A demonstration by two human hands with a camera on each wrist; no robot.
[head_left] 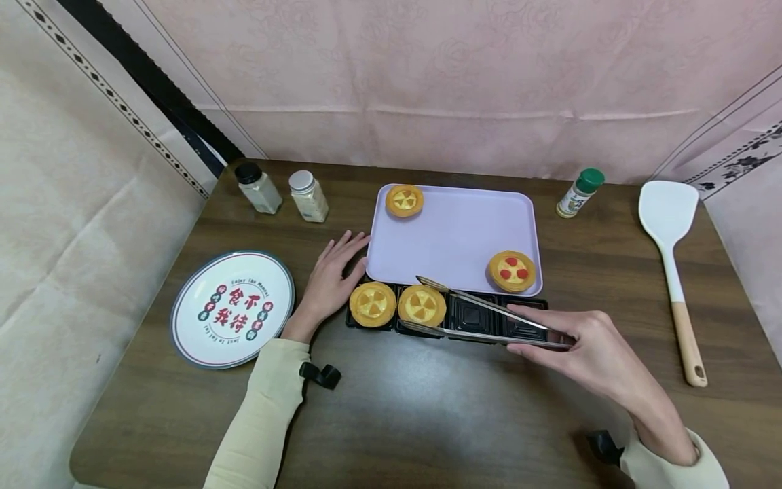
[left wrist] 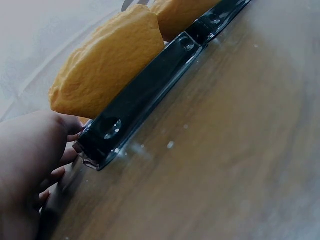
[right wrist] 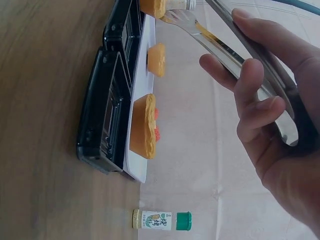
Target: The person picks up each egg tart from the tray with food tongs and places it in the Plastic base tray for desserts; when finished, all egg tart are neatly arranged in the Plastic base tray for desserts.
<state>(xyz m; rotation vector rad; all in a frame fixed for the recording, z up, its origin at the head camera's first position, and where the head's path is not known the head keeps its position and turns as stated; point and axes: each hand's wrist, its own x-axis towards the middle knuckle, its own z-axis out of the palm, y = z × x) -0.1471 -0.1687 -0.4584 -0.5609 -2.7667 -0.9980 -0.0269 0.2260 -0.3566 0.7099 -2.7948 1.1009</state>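
In the head view my right hand (head_left: 595,353) grips metal tongs (head_left: 482,337). Their two tips stand on either side of a yellow-topped tart (head_left: 421,305) in a black compartment tray (head_left: 472,314). Another yellow tart (head_left: 373,304) fills the compartment at the left end. Straight-fingered, my left hand (head_left: 332,284) lies beside that end, its thumb at the tray's edge in the left wrist view. Right behind the black tray is a lilac tray (head_left: 452,234). It bears a yellow tart (head_left: 404,201) at back left and a tart with red rounds (head_left: 512,272) at front right.
A white printed plate (head_left: 233,309) lies left of my left hand. Behind it stand a black-capped shaker (head_left: 259,189) and a white-capped shaker (head_left: 309,197). A green-capped bottle (head_left: 579,193) and a white spatula (head_left: 671,234) with a wooden handle are at the right. Cloth hangs behind the table.
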